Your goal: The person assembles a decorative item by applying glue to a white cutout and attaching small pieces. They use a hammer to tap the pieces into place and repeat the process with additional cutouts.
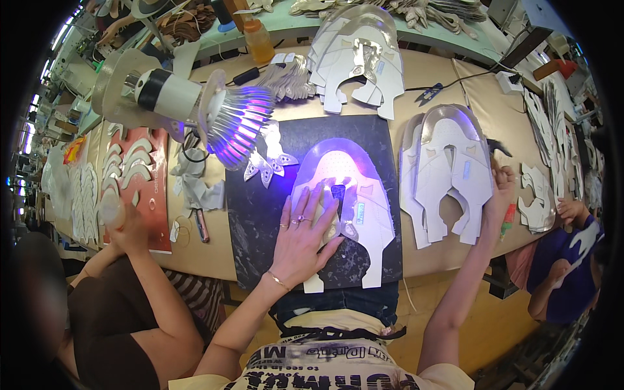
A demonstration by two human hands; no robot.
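Observation:
My left hand (305,221) lies flat, fingers spread, on a white shoe-upper piece (372,240) with a silvery curved top. It presses near the middle cut-out, where small shiny overlay parts (351,231) sit. The piece rests on a dark marbled slab (253,240), lit violet by a finned lamp (237,120). My right hand (500,187) is at the right edge of a stack of similar upper pieces (448,172). Its fingers are curled together round what looks like a tool with a black head (500,149); the part inside the hand is hidden.
Metallic cut parts (270,156) lie left of the piece. Another upper stack (357,58), snips (429,94) and an amber bottle (259,42) stand farther back. A co-worker's hand (127,227) is by a red board (153,227) at left; another person's hands (572,211) are at right.

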